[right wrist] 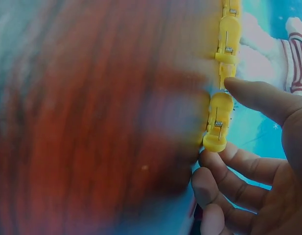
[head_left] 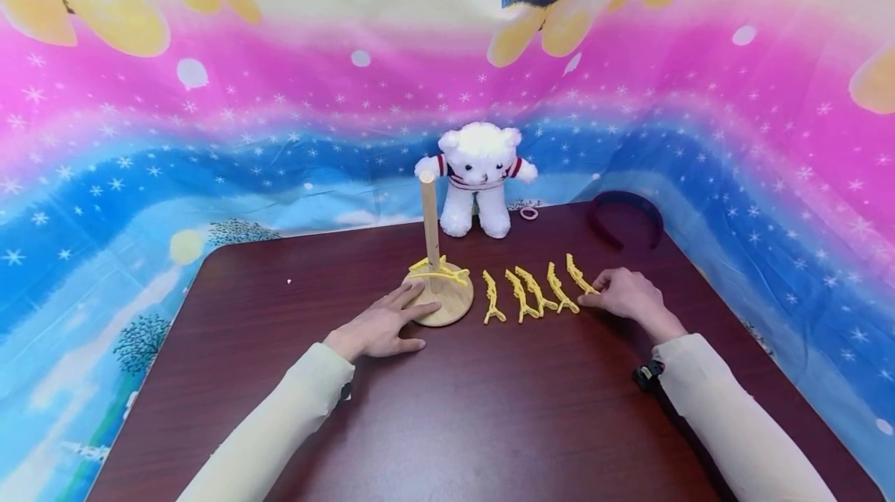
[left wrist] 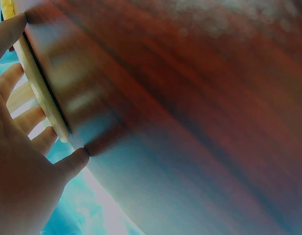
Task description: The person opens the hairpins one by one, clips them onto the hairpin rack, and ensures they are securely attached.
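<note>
My left hand (head_left: 381, 323) lies with fingers spread and straight, fingertips on the round base (head_left: 454, 308) of a wooden post stand (head_left: 430, 222). Around the foot of the post lie yellow hair clips (head_left: 457, 275), partly overlapping. To the right of the stand, several more yellow alligator hair clips (head_left: 492, 300) are laid in a slanted row on the table. My right hand (head_left: 629, 300) pinches the handle end of the rightmost clip (head_left: 577, 273) between thumb and fingers. In the right wrist view, this clip (right wrist: 219, 122) shows its metal spring between thumb and fingertips.
A white teddy bear (head_left: 481, 176) in a striped top stands behind the stand. Beside its foot is a small pink ring (head_left: 529, 214). A dark red headband (head_left: 625, 195) stands at the back right corner of the brown table (head_left: 475, 424). Printed cloth (head_left: 336, 129) surrounds the table.
</note>
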{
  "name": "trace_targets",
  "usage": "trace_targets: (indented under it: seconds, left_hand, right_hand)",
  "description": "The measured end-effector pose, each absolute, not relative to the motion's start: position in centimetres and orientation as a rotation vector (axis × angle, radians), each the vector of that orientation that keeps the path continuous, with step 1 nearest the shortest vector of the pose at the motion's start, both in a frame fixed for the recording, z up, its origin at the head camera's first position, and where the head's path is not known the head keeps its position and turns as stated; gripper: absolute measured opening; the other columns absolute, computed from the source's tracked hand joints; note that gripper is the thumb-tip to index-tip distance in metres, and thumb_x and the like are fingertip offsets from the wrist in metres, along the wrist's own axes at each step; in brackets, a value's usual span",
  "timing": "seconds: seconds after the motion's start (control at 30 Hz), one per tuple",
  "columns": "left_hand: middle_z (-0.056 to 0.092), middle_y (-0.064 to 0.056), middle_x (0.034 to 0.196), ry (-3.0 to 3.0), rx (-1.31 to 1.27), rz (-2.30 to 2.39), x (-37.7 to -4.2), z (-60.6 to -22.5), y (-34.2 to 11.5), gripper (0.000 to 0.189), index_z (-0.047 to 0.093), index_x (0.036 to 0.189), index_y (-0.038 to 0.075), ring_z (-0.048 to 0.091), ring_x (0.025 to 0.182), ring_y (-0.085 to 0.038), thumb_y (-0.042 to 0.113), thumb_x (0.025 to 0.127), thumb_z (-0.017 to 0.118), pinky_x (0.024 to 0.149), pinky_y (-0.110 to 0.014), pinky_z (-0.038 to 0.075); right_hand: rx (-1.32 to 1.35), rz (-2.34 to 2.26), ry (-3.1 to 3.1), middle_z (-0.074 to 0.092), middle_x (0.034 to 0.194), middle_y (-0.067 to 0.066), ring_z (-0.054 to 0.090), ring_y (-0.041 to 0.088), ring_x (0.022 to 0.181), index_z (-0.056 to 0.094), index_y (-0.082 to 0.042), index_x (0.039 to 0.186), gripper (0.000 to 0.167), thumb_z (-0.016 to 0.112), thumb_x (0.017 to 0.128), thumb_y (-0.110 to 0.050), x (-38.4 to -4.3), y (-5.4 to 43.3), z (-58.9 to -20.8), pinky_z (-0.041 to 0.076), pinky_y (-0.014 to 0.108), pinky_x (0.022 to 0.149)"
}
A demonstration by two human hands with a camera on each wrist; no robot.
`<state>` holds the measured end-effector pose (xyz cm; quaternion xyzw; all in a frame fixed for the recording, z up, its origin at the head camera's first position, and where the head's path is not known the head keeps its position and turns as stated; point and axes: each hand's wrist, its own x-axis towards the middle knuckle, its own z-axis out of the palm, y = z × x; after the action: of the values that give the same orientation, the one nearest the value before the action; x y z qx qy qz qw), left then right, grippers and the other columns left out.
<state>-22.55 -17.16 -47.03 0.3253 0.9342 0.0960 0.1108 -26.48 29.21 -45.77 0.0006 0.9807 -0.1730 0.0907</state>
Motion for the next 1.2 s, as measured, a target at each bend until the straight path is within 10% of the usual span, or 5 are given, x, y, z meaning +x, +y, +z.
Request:
trace_targets:
  seconds: [0.3,1.2]
  left_hand:
    - [0.009,-0.012,0.169,2.743,0.948,0.284,-22.5,-46.9,-17.1,0.071,0.03,0.157,0.035,0.007,0.157,-0.035,0.05,0.095,0.061,0.122,-0.056,0.024]
    - [0.015,-0.017,0.168,2.756,0.993,0.277,-22.6,-47.0,-17.1,0.07,0.033,0.157,0.032,0.011,0.156,-0.038,0.05,0.096,0.061,0.121,-0.057,0.025]
  right_hand:
    - [0.022,-0.497,2.916,0.062,0.076,0.001,0.056,0.022,0.074,0.068,-0.017,0.086,0.044,0.074,0.08,-0.059,-26.6,29.3,-45.6,0.039,0.035,0.06]
    - [-0.15,-0.744,3.075,0.074,0.105,0.015,0.065,0.029,0.09,0.071,-0.009,0.117,0.04,0.073,0.088,-0.037,-26.2,29.3,-44.1,0.052,0.048,0.078]
